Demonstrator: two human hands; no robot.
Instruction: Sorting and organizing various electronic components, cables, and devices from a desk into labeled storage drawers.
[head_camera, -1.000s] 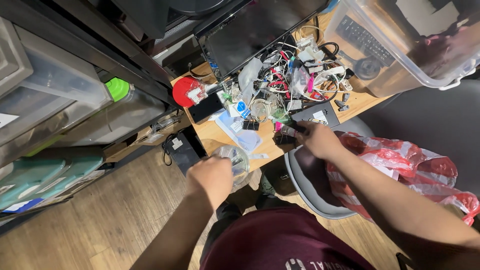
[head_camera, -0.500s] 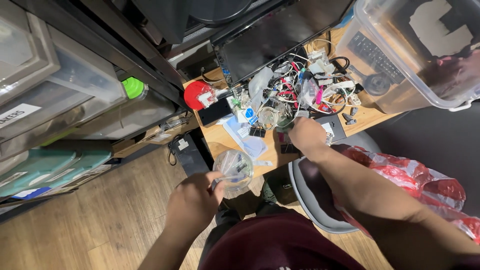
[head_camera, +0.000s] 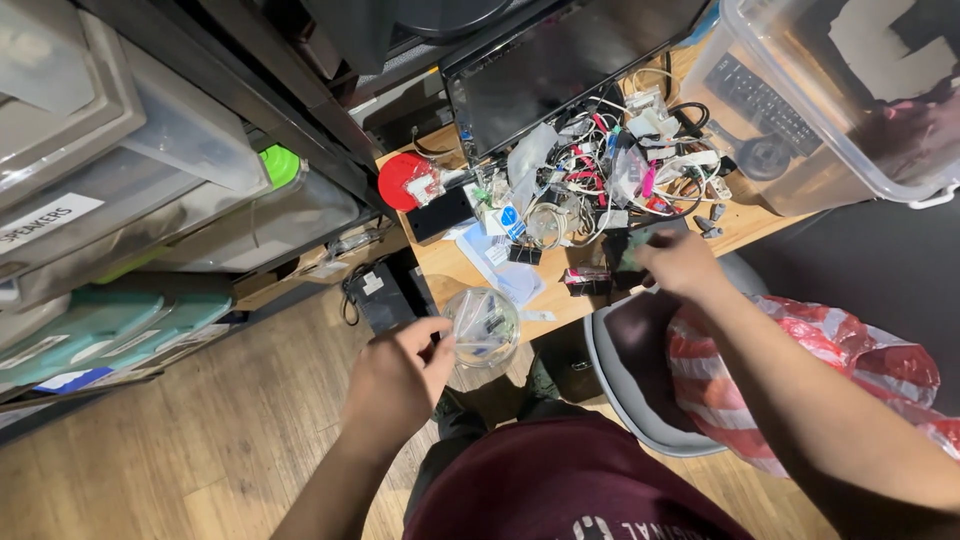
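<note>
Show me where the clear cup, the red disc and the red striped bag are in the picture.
clear cup (head_camera: 482, 326), head view, on its transparent side wall.
red disc (head_camera: 398, 182), head view, on its bare red left half.
red striped bag (head_camera: 850, 350), head view, on its crumpled upper side.

You get bright overhead light, glare on the clear bin (head_camera: 850, 100), dim shelves, and stretched edges.

a maroon t-shirt (head_camera: 560, 480) with pale print on the chest; both forearms bare.
</note>
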